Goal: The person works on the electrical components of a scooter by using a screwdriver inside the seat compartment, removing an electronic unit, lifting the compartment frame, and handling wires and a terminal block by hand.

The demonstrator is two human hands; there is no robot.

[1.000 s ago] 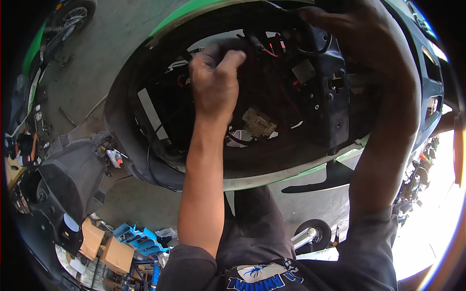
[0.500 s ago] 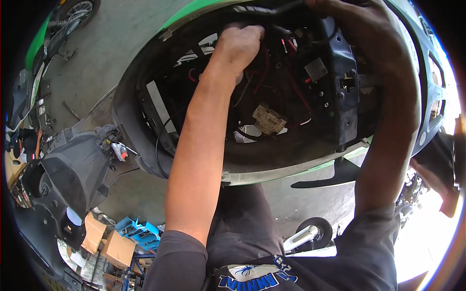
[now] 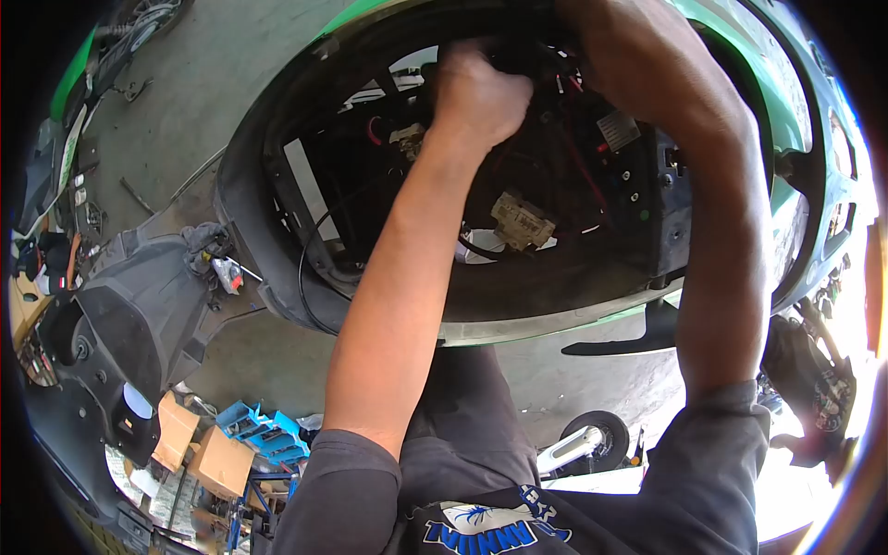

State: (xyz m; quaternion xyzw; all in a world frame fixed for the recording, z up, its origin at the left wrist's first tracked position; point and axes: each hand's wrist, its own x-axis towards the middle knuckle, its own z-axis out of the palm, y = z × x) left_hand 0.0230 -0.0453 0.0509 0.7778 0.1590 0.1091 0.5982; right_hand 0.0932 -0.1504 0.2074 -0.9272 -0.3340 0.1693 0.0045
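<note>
A dark, oval body opening (image 3: 555,319) with green outer panels lies in front of me, showing wires and parts inside. My left hand (image 3: 481,97) is closed near the far side of the cavity; what it grips, if anything, is hidden. Up at the top right, my right hand (image 3: 610,42) reaches over the cavity's far edge, its fingers hidden in shadow. Between my forearms sits a tan component (image 3: 523,222). A red wire (image 3: 583,171) runs beside a small labelled plate (image 3: 618,131).
A grey plastic body part (image 3: 139,324) stands at the left. Cardboard boxes (image 3: 222,462) and a blue tool tray (image 3: 265,433) are at the lower left. A wheel (image 3: 601,442) is below the opening. Someone's dark-clothed figure (image 3: 805,379) shows at the right edge.
My left hand has moved right along the far part of the cavity. My right hand has shifted left. Another tan part now shows beside my left wrist.
</note>
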